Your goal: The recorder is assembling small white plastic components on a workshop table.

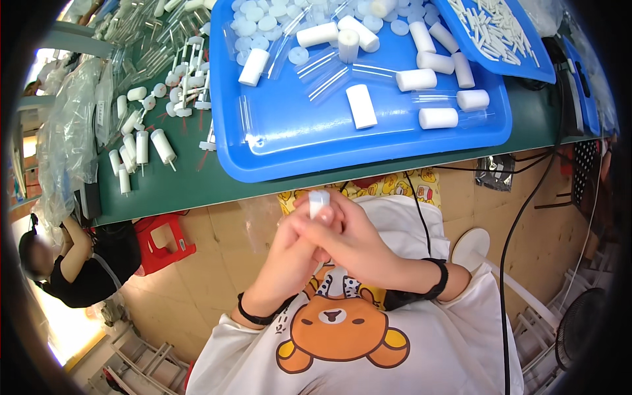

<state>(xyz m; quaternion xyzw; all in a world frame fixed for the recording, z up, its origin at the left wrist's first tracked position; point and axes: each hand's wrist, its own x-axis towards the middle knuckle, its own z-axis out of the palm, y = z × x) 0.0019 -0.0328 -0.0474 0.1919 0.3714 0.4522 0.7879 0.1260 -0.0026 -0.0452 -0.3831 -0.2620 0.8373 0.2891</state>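
Observation:
Both my hands are clasped together in front of my chest, just short of the table edge. Between them stands a small white cylinder, its whitish, translucent-looking top poking up above the fingers. My left hand is closed around its lower part. My right hand wraps over from the other side, a thumb pressed against the cylinder. The fingers hide its lower end. Beyond the hands, a blue tray holds white foam-like cylinders, clear film pieces or tubes and translucent round discs.
A smaller blue tray of short white sticks overlaps the big one at the right. On the green table, left, lie white cylinders with pins and thin clear tubes. A black cable hangs at right. Another person sits at left.

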